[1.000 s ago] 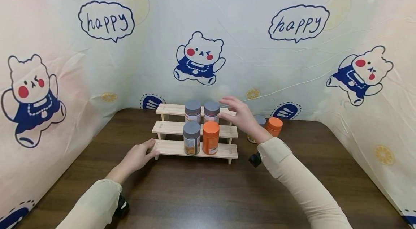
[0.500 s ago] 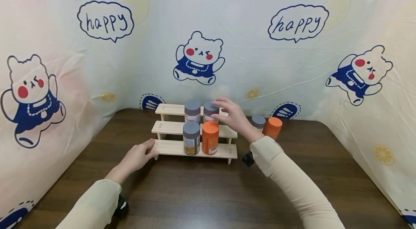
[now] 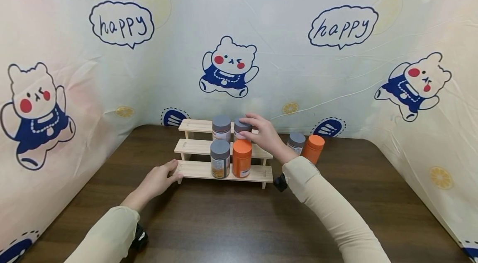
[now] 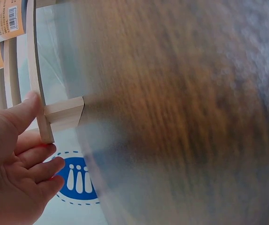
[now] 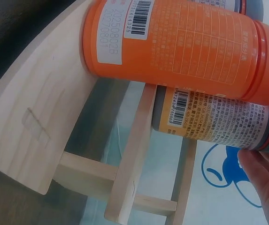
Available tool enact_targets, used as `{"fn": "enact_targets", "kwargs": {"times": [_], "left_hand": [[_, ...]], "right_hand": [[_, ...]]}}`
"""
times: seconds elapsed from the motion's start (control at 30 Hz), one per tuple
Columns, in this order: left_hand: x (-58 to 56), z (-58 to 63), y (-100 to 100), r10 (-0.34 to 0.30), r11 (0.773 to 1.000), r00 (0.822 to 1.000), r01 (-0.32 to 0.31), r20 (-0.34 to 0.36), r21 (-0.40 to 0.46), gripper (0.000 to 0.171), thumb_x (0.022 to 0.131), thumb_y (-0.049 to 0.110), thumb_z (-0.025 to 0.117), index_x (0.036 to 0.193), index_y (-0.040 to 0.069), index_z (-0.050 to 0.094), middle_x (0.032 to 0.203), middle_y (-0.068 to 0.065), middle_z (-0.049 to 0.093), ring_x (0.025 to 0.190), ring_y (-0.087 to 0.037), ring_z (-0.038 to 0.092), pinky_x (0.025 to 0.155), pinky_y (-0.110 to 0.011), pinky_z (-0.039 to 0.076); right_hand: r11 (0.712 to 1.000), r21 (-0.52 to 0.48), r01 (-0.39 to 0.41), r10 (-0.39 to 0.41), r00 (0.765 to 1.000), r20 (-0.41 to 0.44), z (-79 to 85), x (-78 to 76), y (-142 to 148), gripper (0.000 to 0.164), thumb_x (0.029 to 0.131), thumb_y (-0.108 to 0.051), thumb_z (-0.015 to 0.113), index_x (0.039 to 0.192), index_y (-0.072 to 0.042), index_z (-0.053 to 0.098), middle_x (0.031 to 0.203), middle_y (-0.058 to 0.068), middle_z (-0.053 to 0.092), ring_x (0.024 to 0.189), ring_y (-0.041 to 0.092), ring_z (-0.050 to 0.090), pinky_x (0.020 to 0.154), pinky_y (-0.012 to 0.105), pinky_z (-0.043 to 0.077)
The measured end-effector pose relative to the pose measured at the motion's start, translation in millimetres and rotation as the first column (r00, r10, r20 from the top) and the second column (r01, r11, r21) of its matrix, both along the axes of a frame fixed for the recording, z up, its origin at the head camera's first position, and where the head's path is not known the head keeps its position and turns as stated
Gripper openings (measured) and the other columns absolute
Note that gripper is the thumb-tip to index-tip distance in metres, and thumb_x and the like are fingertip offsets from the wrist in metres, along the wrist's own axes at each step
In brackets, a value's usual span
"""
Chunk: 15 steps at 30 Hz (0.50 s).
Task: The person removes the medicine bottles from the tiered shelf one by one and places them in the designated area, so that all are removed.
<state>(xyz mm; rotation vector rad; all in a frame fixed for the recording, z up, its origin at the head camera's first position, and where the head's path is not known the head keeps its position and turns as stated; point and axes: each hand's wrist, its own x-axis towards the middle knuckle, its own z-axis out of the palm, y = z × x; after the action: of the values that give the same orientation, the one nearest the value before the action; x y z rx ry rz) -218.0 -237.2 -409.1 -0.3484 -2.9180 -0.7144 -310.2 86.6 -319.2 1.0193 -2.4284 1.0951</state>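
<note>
A three-step wooden rack point(image 3: 194, 168) stands on the table. My left hand point(image 3: 160, 178) pinches the left end of its lowest step, thumb on one face and fingers on the other, as the left wrist view shows. My right hand point(image 3: 264, 133) holds a grey-lidded jar point(image 5: 219, 119) by its lid, thumb in front and fingers behind. That jar stands upright on the middle step, its lower part hidden in the head view. Another grey-lidded jar point(image 3: 221, 128) is at its left. On the lowest step are a grey-lidded jar point(image 3: 220, 159) and an orange jar point(image 3: 242, 159).
Right of the rack, a grey-lidded jar point(image 3: 296, 142) and an orange jar point(image 3: 313, 149) stand on the brown table point(image 3: 224, 217), partly behind my right forearm. A printed cloth point(image 3: 284, 55) hangs around the back and sides.
My right hand has moved left onto the grey-lidded jar, and its fingers have closed round the lid. My left hand and the rack stay put.
</note>
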Motion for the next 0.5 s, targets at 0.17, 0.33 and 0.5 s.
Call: {"fn": "enact_targets", "kwargs": {"times": [0.17,0.33,0.5], "left_hand": [[-0.1,-0.1,-0.4,-0.004,1.000,1.000,0.004,-0.009,0.000,0.054,0.090,0.020,0.061,0.130,-0.011,0.044,0.132,-0.029,0.041,0.118,-0.044,0.042,0.094,-0.054,0.035],[0.2,0.4,-0.1,0.000,1.000,1.000,0.000,0.000,-0.003,0.055,0.090,0.020,0.061,0.131,-0.011,0.043,0.133,-0.029,0.040,0.118,-0.043,0.042,0.094,-0.054,0.035],[1.1,0.7,0.0,-0.001,1.000,1.000,0.001,-0.001,0.003,0.055,0.090,0.020,0.061,0.131,-0.011,0.042,0.133,-0.029,0.040,0.118,-0.043,0.041,0.094,-0.054,0.035]], "right_hand": [[1.000,-0.012,-0.004,0.003,1.000,-0.006,-0.6,-0.8,-0.8,0.037,0.083,-0.014,0.070,0.117,-0.004,0.063,0.131,0.015,0.048,0.110,0.026,0.053,0.087,0.030,0.047],[1.000,-0.016,0.002,-0.002,1.000,-0.006,-0.8,-0.6,-1.5,0.036,0.083,-0.014,0.071,0.116,-0.004,0.064,0.130,0.014,0.049,0.107,0.025,0.054,0.086,0.029,0.047],[1.000,-0.027,0.014,-0.014,1.000,-0.006,-0.7,0.5,-2.2,0.035,0.082,-0.013,0.071,0.115,-0.003,0.065,0.127,0.013,0.051,0.103,0.024,0.056,0.084,0.028,0.048]]}}
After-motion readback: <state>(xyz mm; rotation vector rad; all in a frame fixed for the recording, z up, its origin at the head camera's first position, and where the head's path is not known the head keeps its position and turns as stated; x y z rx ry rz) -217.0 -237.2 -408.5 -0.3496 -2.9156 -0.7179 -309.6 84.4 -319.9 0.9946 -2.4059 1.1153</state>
